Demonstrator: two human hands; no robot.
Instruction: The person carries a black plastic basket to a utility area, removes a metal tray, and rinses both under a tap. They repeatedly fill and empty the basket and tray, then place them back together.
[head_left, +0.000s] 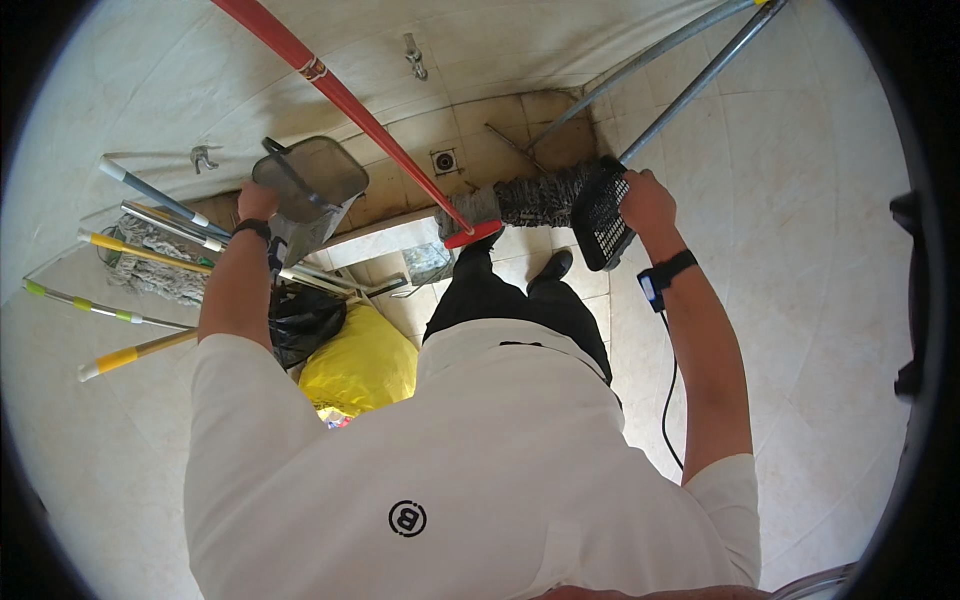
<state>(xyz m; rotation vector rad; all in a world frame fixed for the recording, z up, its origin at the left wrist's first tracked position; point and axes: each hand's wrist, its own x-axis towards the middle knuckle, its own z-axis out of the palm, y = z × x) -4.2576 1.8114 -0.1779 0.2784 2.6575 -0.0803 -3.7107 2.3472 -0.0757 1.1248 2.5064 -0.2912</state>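
In the head view, my left hand (259, 201) is closed on the near left edge of a translucent grey bucket (315, 169). The bucket is tilted above the tiled trough, with its black handle (296, 176) lying across it. On the other side, my right hand (649, 204) grips the rim of a black perforated plastic basket (602, 217), possibly a mop wringer. Dark grey mop strands (536, 199) lie along the ledge and meet the basket's left side. Between my hands stands a red pole (367, 120) with a flat red head (472, 235) near my shoe.
Two metal poles (686, 90) lean at the right corner. Taps (414, 58) project from the wall above a floor drain (445, 161). Several mop poles (150, 251) and a grey mop head (154, 262) stand left. Black (304, 319) and yellow bags (364, 364) sit below my left arm.
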